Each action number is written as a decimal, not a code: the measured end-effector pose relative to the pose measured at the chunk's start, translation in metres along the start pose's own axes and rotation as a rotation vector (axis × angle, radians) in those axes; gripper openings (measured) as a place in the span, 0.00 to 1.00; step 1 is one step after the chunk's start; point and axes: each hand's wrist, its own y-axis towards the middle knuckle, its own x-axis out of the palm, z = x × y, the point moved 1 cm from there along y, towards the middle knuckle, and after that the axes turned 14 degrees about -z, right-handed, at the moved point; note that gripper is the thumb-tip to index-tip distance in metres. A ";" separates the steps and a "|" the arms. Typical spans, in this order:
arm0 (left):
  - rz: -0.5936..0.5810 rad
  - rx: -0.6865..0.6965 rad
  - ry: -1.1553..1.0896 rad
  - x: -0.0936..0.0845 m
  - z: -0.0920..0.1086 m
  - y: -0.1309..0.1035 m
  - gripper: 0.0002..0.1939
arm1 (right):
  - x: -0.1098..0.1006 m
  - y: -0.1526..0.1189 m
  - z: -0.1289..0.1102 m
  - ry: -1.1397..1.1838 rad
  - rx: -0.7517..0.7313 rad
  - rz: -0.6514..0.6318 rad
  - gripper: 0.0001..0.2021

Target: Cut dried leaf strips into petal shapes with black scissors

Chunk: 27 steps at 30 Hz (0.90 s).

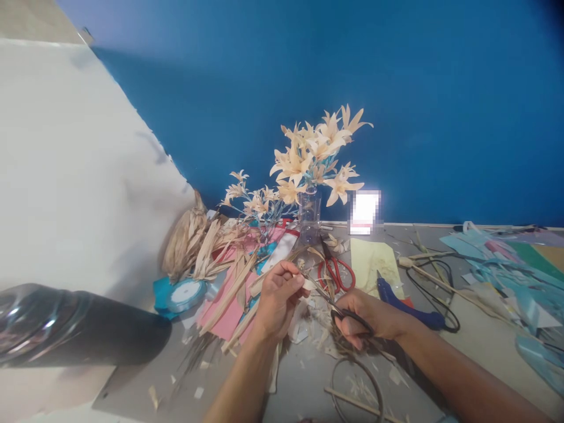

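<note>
In the middle of the view my left hand (284,296) is closed, pinching a small pale piece of husk (309,284) between thumb and fingertips. My right hand (359,314) grips the dark handles of a pair of scissors (326,299). Their blades point up and left, against or close beside the pale piece; I cannot tell whether they touch it. Behind my hands lies a second pair of scissors with red handles (338,275). Dry husk strips (233,288) and a pink sheet (220,317) are just left of my left hand.
A clear vase (309,211) of cream flowers (308,153) stands by the blue wall. To the right are a blue glue gun (409,308) with a cord and a yellow sheet (374,258). A ribbon roll (185,294) and a dark wrapped roll (88,326) lie left.
</note>
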 end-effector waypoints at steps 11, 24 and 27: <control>0.019 0.024 0.032 0.000 0.002 0.001 0.15 | -0.005 0.001 0.014 -0.061 0.006 0.029 0.27; 0.020 -0.021 -0.022 0.004 -0.003 0.000 0.14 | 0.000 0.008 -0.007 0.078 -0.207 0.180 0.31; 0.015 -0.058 -0.096 0.004 -0.011 0.001 0.17 | -0.001 0.013 -0.004 0.148 -0.195 0.349 0.26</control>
